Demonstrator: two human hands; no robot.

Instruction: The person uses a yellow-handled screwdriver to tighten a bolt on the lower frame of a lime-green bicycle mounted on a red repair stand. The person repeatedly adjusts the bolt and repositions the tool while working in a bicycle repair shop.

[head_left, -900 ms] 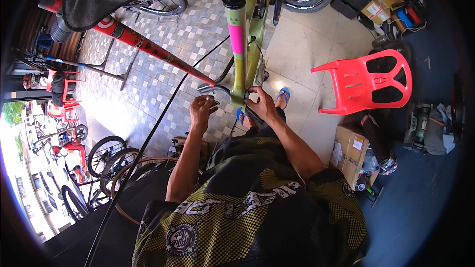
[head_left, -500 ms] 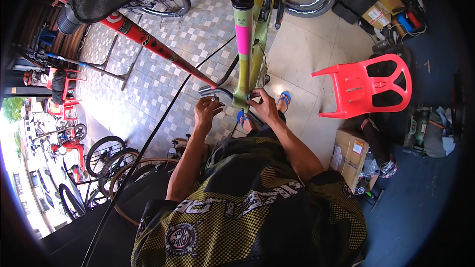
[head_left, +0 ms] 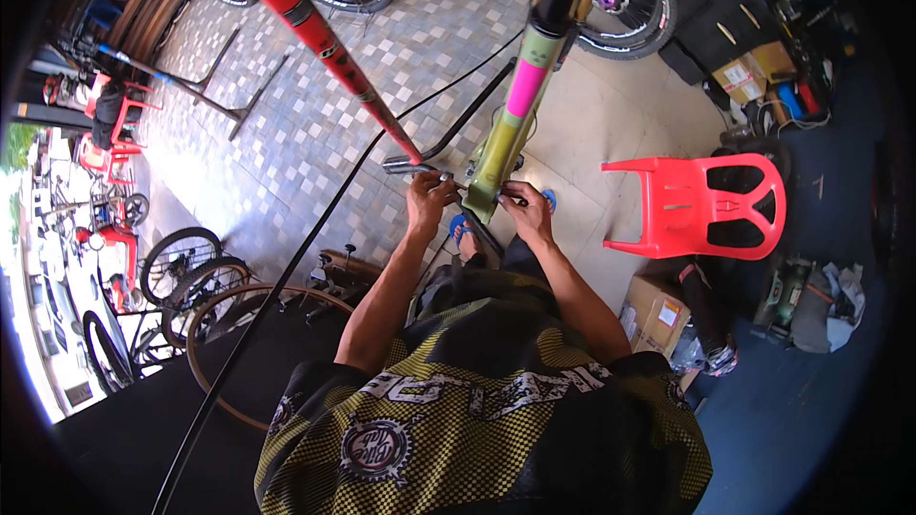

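A yellow-green bicycle frame (head_left: 513,124) with a pink band slants down in front of me, its lower end close to my lap. On the left side of that end, my left hand (head_left: 429,202) is closed in a pinch. A small, shiny metallic part (head_left: 446,176) shows at its fingertips, too small to name. My right hand (head_left: 530,214) bends its fingers and thumb together against the opposite side of the frame end. Whatever lies between those fingertips is hidden.
A red pole (head_left: 343,67) slopes down to a dark base close by my left hand. A black cable (head_left: 320,229) crosses on the left, above several parked bicycles (head_left: 181,272). To the right are a red plastic chair (head_left: 668,207) and a cardboard box (head_left: 654,315).
The view has shifted, so the frame's top now leans further right. My left hand has come closer to the frame end, while my right hand stays beside it.
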